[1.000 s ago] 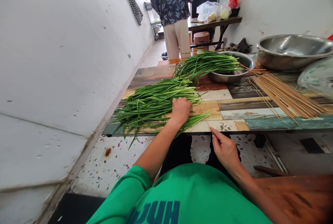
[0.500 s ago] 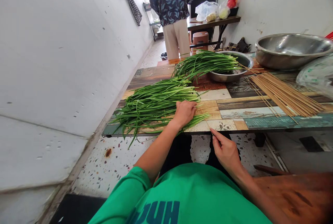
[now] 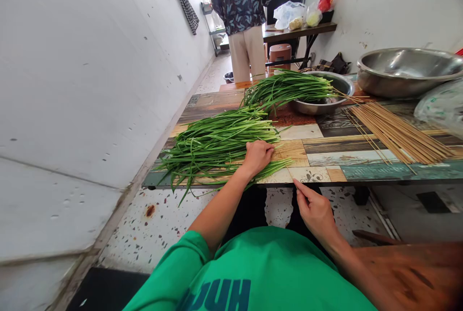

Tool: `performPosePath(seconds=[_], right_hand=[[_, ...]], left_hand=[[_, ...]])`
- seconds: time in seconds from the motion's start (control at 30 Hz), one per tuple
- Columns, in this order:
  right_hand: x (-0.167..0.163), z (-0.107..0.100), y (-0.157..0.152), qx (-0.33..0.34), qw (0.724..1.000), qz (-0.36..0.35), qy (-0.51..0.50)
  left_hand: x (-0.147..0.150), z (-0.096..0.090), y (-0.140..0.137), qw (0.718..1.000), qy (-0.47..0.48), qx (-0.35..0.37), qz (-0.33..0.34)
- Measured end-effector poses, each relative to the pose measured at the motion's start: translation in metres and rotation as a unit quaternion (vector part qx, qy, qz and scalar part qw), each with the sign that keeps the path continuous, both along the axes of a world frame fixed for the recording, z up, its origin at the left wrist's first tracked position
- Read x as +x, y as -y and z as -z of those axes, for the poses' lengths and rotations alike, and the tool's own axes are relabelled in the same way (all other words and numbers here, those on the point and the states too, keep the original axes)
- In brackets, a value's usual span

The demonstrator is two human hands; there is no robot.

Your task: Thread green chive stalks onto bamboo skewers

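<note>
My right hand (image 3: 316, 209) pinches a thin bamboo skewer (image 3: 290, 173) at the table's front edge, the stick slanting up and left towards my other hand. Closed at the fingertips, my left hand (image 3: 258, 155) rests over the pale stem ends of a few green chives (image 3: 277, 167); what its fingers grip is too small to make out. Just behind and left of it spreads a large pile of long chives (image 3: 220, 140), stems pointing right. Another bunch of chives (image 3: 289, 87) lies across a steel bowl (image 3: 321, 103), with skewer ends sticking out to the right.
Many loose skewers (image 3: 401, 132) lie on the right of the patterned table (image 3: 253, 181). Behind them stand a large steel basin (image 3: 401, 84) and a clear plastic bag (image 3: 441, 108). A person (image 3: 242, 17) stands beyond, near a back table (image 3: 300, 33). A white wall (image 3: 72, 84) runs along the left.
The view has shifted very slightly. Both hands stay nearly where they were, and the skewer in my right hand shows a little more clearly.
</note>
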State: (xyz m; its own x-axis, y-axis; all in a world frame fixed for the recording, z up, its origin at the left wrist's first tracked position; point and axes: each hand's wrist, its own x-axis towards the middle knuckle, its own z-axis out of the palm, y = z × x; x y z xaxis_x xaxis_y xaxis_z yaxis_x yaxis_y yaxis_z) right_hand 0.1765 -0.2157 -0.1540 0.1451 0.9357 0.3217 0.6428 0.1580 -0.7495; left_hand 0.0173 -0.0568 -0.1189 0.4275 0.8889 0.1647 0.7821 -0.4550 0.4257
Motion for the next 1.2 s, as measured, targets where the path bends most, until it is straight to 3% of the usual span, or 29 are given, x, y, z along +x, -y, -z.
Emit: performPosePath(seconds=[1.2], right_hand=[[0.0013, 0.0009, 0.0003, -0.005, 1.000, 0.005, 0.000]], left_hand=[[-0.0024, 0.0007, -0.0009, 1.000, 0.018, 0.003, 0.015]])
